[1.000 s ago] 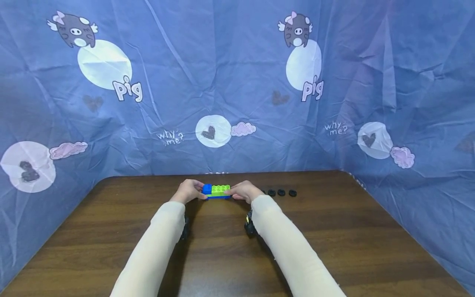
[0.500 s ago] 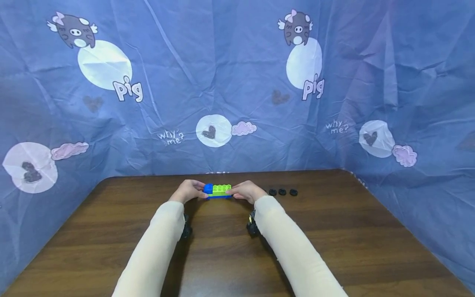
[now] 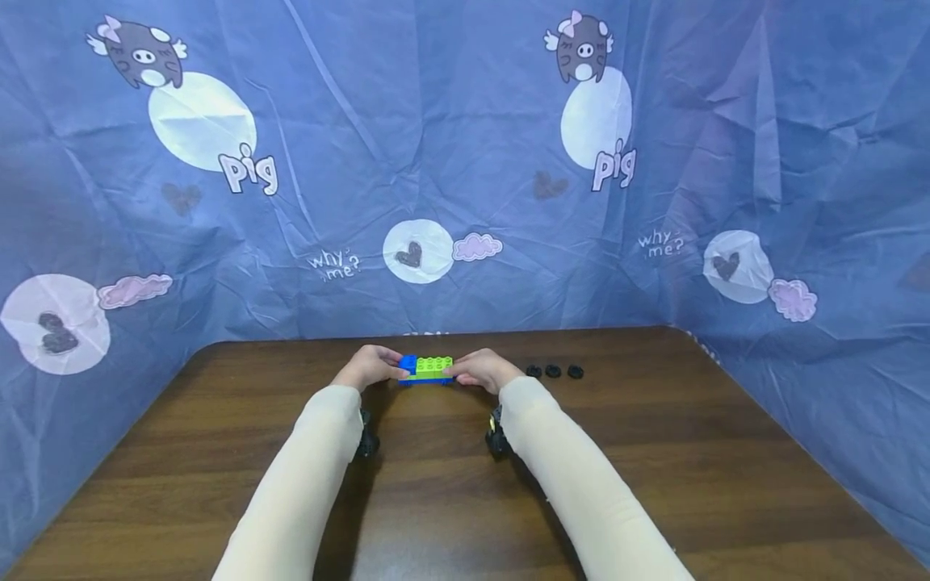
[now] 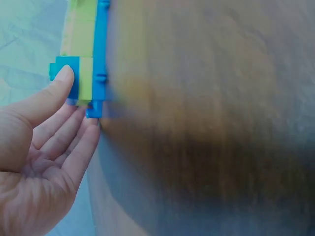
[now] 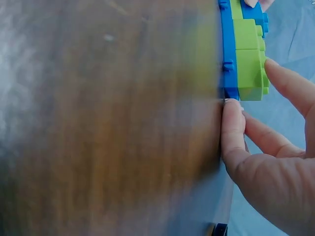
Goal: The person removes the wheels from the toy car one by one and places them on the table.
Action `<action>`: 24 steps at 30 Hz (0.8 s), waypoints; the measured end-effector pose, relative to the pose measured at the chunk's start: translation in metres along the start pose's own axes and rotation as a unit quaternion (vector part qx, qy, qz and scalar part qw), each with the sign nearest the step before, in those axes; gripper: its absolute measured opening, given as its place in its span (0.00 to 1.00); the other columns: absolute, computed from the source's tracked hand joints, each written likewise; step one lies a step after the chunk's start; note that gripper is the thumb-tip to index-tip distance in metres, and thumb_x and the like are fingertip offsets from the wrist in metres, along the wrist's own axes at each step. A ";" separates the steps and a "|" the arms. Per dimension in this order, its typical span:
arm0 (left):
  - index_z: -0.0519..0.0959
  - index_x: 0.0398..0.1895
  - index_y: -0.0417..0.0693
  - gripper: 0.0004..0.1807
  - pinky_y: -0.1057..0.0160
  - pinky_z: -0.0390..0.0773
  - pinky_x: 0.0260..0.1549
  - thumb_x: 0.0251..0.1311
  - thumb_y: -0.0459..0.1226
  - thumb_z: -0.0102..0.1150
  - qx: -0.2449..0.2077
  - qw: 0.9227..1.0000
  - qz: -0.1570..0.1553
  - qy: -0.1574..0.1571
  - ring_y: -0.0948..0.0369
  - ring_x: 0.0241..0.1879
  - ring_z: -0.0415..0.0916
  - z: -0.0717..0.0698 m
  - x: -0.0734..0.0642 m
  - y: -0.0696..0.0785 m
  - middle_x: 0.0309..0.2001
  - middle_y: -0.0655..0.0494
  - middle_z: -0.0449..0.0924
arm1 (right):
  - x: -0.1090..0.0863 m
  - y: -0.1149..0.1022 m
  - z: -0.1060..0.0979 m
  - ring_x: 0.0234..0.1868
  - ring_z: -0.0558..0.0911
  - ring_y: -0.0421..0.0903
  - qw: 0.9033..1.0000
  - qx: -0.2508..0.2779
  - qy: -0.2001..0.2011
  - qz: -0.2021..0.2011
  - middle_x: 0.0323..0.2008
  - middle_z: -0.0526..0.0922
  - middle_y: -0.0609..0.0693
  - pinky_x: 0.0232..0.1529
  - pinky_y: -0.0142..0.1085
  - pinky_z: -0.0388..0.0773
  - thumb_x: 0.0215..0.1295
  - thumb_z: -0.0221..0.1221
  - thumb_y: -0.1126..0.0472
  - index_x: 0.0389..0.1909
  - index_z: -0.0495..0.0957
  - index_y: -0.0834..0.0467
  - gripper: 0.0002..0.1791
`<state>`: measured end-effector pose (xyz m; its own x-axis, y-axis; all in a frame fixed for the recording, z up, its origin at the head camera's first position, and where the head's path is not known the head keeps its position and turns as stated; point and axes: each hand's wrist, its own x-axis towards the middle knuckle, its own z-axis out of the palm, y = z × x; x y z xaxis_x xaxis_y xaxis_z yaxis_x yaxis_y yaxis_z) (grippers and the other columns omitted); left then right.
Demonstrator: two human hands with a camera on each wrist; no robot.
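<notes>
A toy truck of building bricks [image 3: 433,367] sits near the far edge of the table, with lime green studded bricks on a blue base and a blue brick at its left end. My left hand [image 3: 369,367] holds that end; in the left wrist view its thumb [image 4: 64,78] lies on the blue brick and its fingers reach round the end. From the right, my right hand [image 3: 483,369] grips the other end. Its thumb touches the green studs and its fingertips meet the base's end. Small blue pegs [image 5: 228,66] stick out from the base's side.
Black toy wheels [image 3: 553,371] lie in a row right of my right hand. The brown wooden table [image 3: 436,500] ends just behind the truck, where a blue printed cloth [image 3: 465,161] hangs. A dark device [image 3: 497,440] is under my right wrist.
Truck and both hands have shifted very slightly right, with the same hold. A wheel partly showing beside my right hand is now out of sight. The whole head view has moved a little.
</notes>
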<state>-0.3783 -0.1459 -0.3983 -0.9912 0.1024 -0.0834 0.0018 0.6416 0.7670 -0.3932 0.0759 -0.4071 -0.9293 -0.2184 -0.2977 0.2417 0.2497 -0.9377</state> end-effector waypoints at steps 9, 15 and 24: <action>0.73 0.60 0.34 0.28 0.49 0.66 0.64 0.61 0.41 0.64 -0.007 0.999 -0.007 -0.034 0.46 0.62 0.70 -0.011 -0.004 0.004 0.59 0.38 0.76 | -0.008 -0.010 -0.006 0.44 0.82 0.46 0.999 -0.045 0.005 0.011 0.56 0.77 0.62 0.50 0.35 0.80 0.61 0.66 0.60 0.64 0.66 0.71 0.34; 0.67 0.64 0.30 0.31 0.48 0.63 0.66 0.62 0.37 0.63 -0.061 0.996 0.031 -0.051 0.43 0.65 0.66 -0.018 -0.007 0.010 0.63 0.35 0.70 | -0.016 -0.016 -0.019 0.38 0.82 0.44 0.997 -0.067 0.017 -0.021 0.40 0.82 0.52 0.49 0.35 0.81 0.60 0.66 0.61 0.65 0.65 0.69 0.35; 0.64 0.67 0.30 0.33 0.48 0.67 0.64 0.63 0.39 0.62 -0.034 0.992 0.118 -0.027 0.43 0.64 0.68 -0.025 -0.017 0.027 0.64 0.34 0.70 | -0.033 -0.030 -0.026 0.58 0.78 0.60 0.992 -0.064 0.034 -0.100 0.55 0.79 0.66 0.60 0.46 0.74 0.62 0.63 0.64 0.60 0.70 0.70 0.27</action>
<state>-0.3644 -0.1489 -0.3603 -0.9557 0.2858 0.0703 0.2216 0.5417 0.8109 -0.3773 0.1002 -0.3642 -0.9728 -0.2132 -0.0908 0.0165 0.3271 -0.9448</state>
